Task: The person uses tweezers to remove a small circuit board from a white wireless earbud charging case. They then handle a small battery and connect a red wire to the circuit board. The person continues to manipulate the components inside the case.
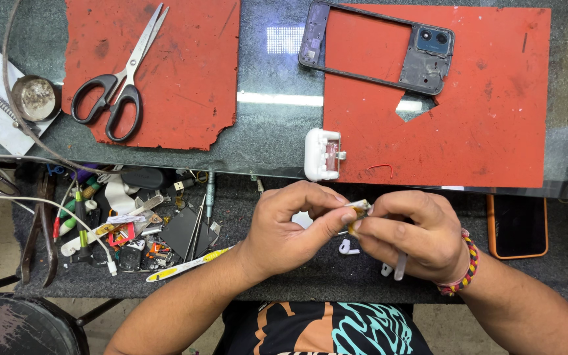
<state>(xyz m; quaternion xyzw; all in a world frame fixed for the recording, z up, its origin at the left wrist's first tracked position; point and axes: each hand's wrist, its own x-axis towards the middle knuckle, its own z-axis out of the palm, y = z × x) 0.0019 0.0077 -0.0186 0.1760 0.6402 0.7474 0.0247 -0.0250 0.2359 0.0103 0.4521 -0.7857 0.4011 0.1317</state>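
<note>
My left hand [290, 227] and my right hand [412, 236] meet over the dark lower shelf and pinch a small yellowish part [360, 208] between their fingertips. A white stem-shaped piece [400, 267] also pokes down out of my right hand. Just under the hands lie a white earbud [346, 248] and another small white piece [386, 269]. Above the hands, at the glass edge, stands an open white earbud case shell [322, 154] with a clear insert.
Black-handled scissors [121, 82] lie on the left red mat [185, 72]. A phone frame with a camera module [422, 56] rests on the right red mat [481, 125]. Small tools and parts [133, 223] clutter the left shelf. An orange-cased phone [517, 227] lies right.
</note>
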